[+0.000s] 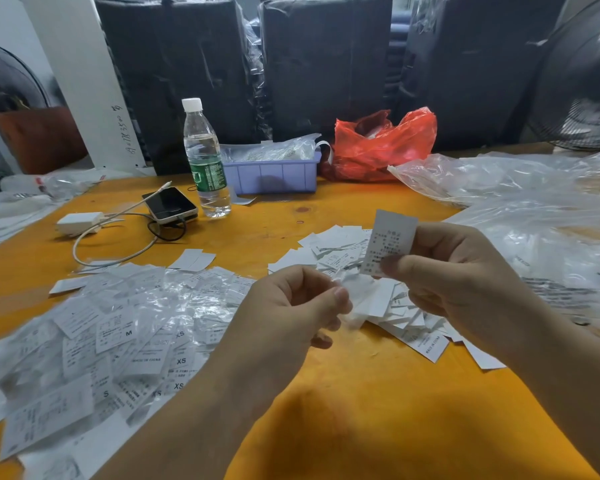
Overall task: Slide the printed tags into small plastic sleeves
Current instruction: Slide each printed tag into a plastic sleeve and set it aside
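My right hand point(461, 271) pinches one printed tag point(390, 242) upright above the loose tag pile point(378, 289) on the table point(326, 393). My left hand point(291, 306) curls; whether it holds a sleeve, I cannot tell. Sleeved tags point(118, 334) lie near left. Next, I judge, an opened sleeve must meet the tag's lower edge.

Orange table point(326, 393), white black-printed tags point(390, 242), lilac bin point(274, 174), red bag point(381, 147).
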